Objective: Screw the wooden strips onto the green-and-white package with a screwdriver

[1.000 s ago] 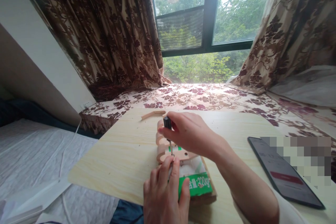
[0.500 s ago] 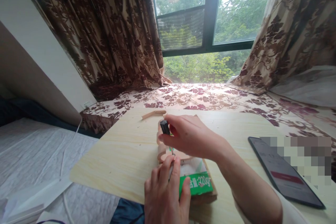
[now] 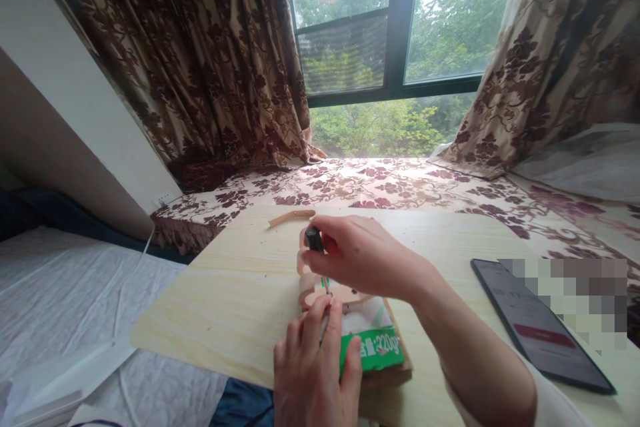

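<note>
My right hand (image 3: 357, 253) grips the black handle of a screwdriver (image 3: 314, 240), whose thin shaft points down at a pale wooden piece (image 3: 313, 297). Just below the tip, my left hand (image 3: 320, 360) has its index and middle fingertips together around a thin metal part (image 3: 326, 323) that is mostly covered. The wooden piece lies on a green and white package (image 3: 373, 347) with a brown edge. My right hand and wrist hide part of the wood.
A bent wooden strip (image 3: 293, 216) lies at the back of the light wooden table (image 3: 225, 293). On the right is a dark phone (image 3: 540, 327). Patterned curtains (image 3: 235, 67) hang beside the window, and a grey-white bedcover (image 3: 60, 287) is at left.
My right hand has turned slightly around the screwdriver handle, while my left hand stays at the tip. The whole view has shifted a little.
</note>
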A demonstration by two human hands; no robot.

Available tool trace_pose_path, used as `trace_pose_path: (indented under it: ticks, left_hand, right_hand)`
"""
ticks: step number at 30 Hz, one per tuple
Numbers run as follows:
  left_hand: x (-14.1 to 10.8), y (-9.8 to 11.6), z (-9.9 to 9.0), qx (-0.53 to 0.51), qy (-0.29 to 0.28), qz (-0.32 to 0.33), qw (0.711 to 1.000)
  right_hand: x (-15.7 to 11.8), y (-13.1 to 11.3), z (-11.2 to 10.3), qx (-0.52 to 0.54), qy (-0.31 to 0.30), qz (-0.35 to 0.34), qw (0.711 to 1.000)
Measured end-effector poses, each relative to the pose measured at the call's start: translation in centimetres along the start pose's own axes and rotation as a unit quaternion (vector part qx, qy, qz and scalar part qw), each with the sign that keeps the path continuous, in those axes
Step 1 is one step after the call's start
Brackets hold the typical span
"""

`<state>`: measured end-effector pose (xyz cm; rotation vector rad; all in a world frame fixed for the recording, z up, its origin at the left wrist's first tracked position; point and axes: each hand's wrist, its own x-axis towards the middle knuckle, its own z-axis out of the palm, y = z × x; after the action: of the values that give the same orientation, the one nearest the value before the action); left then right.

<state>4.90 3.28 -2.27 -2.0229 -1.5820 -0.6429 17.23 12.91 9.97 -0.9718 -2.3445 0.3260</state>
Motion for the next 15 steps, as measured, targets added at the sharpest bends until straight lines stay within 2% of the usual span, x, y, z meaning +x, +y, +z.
trace_pose_path:
  ticks: [3,11,15]
  left_hand:
    - [-0.01,0.0,-0.05,-0.001,0.0,-0.003,1.0]
    - [-0.14,0.15,0.08,0.004,0.006,-0.009,1.0]
    - [-0.26,0.21,0.02,0.004,0.001,-0.013,1.0]
  right_hand:
    - [-0.1,-0.47,-0.22,-0.001,-0.005,-0.019,1.0]
    - [0.15,-0.02,0.29,-0.116,0.026,0.039,0.992]
    - [0.15,-0.18,0.38,-0.135,0.029,0.046,0.989]
